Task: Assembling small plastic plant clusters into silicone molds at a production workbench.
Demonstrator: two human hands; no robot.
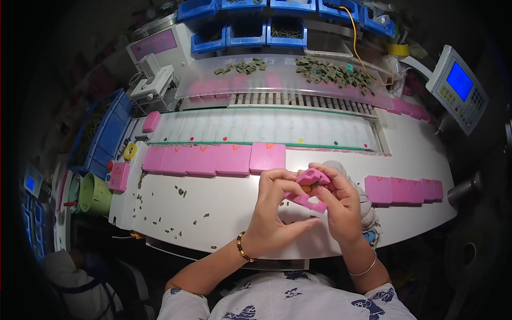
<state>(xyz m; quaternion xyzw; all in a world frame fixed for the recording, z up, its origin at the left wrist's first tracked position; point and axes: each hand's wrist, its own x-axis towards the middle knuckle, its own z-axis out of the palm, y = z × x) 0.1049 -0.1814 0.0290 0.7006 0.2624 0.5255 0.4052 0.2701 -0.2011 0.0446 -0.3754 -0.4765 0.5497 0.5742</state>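
Over the front of the white table, both hands hold a pink rubber mould (pixel 305 198), tilted and bent, with a hollow showing in its middle. A small orange-brown spot shows in that hollow; I cannot make out what it is. My left hand (pixel 271 205) grips the mould's left side with its fingers, the thumb stretched out below and apart from it. Around the right side curl the fingers of my right hand (pixel 342 205), its thumb pressed into the hollow. Behind my hands stands a row of pink mould blocks (pixel 200 160) with orange-red marks.
More pink blocks (pixel 401 191) stand at the right, beside a bunched pale cloth (pixel 368 210). Green scraps (pixel 181 192) dot the table's left side. Farther back are a glass-like panel (pixel 256 125), a clear tray (pixel 288 80) of green pieces, blue bins (pixel 245 33) and a control screen (pixel 460 81).
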